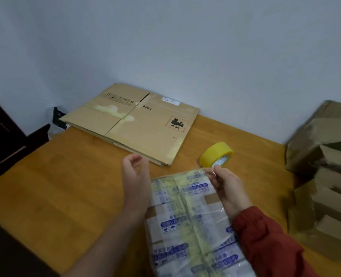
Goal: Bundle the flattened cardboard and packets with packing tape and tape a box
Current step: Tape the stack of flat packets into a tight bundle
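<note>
A right hand (225, 184) pinches tape at the near edge of a yellow roll of packing tape (216, 154), which sits just beyond a tape-wrapped bundle of printed plastic packets (189, 216) on a wooden table (65, 186). The left hand (134, 170) hovers loose and empty. The packet wrap looks nearly finished, so next the strip probably needs tearing off cleanly.

The roll of tape (215, 154), right of centre, is bright yellow with a white, blue-printed core. The flattened cardboard (131, 122) at centre is tan with black print, a red dashed square label and pale yellowish tape streaks. The bundle of packets (189, 216) at lower centre is white with blue lettering, crossed by translucent yellow bands. The table (65, 186) is orange-brown wood, the sleeve (265, 236) rust red, and the wall (165, 37) pale blue-grey. The cardboard pile (329, 176) at right is dull brown.
</note>
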